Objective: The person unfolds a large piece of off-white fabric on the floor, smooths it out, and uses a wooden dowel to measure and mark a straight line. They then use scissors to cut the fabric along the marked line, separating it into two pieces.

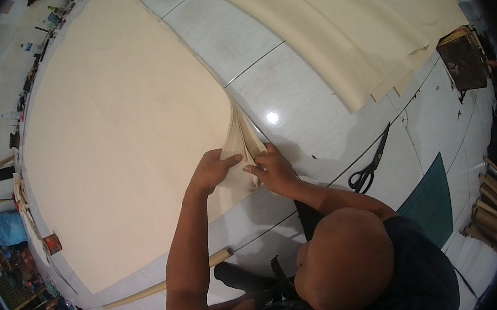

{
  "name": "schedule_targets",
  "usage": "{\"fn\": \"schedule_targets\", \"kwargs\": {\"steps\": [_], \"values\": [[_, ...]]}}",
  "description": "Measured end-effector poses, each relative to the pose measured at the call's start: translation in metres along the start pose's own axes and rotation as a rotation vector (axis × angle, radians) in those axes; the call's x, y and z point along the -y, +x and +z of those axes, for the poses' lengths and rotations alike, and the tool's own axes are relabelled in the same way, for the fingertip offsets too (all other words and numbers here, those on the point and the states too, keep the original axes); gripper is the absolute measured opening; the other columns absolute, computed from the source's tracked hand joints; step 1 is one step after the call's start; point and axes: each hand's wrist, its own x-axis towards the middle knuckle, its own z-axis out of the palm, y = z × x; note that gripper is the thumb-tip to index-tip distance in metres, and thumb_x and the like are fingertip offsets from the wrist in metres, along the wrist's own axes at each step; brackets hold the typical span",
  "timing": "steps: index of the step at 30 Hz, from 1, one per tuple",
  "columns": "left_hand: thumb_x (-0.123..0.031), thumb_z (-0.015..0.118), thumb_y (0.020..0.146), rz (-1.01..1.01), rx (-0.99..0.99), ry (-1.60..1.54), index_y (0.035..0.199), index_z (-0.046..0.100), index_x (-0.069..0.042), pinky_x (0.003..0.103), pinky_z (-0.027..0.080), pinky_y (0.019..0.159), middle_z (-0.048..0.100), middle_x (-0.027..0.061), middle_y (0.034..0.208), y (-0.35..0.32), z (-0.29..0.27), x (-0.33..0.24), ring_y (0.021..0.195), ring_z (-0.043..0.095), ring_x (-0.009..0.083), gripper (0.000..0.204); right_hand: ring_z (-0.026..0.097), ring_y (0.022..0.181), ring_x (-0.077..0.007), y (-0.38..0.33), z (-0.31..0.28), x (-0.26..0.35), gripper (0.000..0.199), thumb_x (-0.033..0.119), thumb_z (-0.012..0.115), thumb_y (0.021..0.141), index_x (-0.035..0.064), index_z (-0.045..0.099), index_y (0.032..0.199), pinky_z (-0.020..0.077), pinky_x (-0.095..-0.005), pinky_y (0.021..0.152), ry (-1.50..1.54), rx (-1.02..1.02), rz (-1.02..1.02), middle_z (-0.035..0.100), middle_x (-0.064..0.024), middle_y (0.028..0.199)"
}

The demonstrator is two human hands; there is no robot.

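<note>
A large cream sheet point(121, 137) lies spread over the white tiled floor point(289, 79). At its right edge a part of it stands up as a peaked fold point(240, 135). My left hand point(211, 170) grips the left side of this fold, fingers curled over it. My right hand point(271, 171) pinches the right side at the fold's base, close against the left hand. Both forearms reach in from the lower edge, past a head and a dark shirt at the bottom.
Black scissors point(370, 167) lie on the tiles right of my hands. More cream sheets point(362, 30) are stacked at the upper right, beside a brown box point(462, 58). A green mat point(434, 203), a pale rod point(165, 285), a red tin point(52, 244) and rolls point(493, 203) lie around.
</note>
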Motion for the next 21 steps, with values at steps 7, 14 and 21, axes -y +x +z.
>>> {"fn": "schedule_targets", "kwargs": {"steps": [7, 14, 21], "values": [[-0.018, 0.067, 0.088, 0.005, -0.003, -0.022, 0.109, 0.064, 0.009, 0.032, 0.053, 0.073, 0.069, 0.0157, 0.096, -0.003, 0.000, -0.003, 0.080, 0.067, 0.0215, 0.035, 0.053, 0.107, -0.0364, 0.000, -0.003, -0.027, 0.039, 0.031, 0.061, 0.091, -0.0037, 0.055, 0.108, 0.0431, -0.0420, 0.092, 0.298, -0.007, 0.161, 0.051, -0.0231, 0.117], [-0.021, 0.068, 0.087, -0.018, 0.032, -0.034, 0.108, 0.064, 0.007, 0.031, 0.053, 0.068, 0.069, 0.0132, 0.093, 0.000, -0.004, 0.003, 0.075, 0.066, 0.0187, 0.035, 0.056, 0.101, -0.0332, 0.003, -0.007, 0.027, 0.056, 0.048, 0.077, 0.074, 0.0015, 0.057, 0.100, 0.0474, -0.0423, 0.084, -0.075, 0.047, 0.140, 0.052, -0.0194, 0.111], [-0.018, 0.065, 0.089, -0.016, 0.031, -0.011, 0.107, 0.065, 0.008, 0.032, 0.053, 0.070, 0.069, 0.0132, 0.093, 0.000, -0.004, 0.002, 0.077, 0.066, 0.0199, 0.032, 0.056, 0.093, -0.0376, 0.006, -0.001, -0.002, 0.032, 0.031, 0.067, 0.086, 0.0001, 0.058, 0.090, 0.0470, -0.0429, 0.082, 0.102, 0.005, 0.073, 0.053, -0.0210, 0.103]]}}
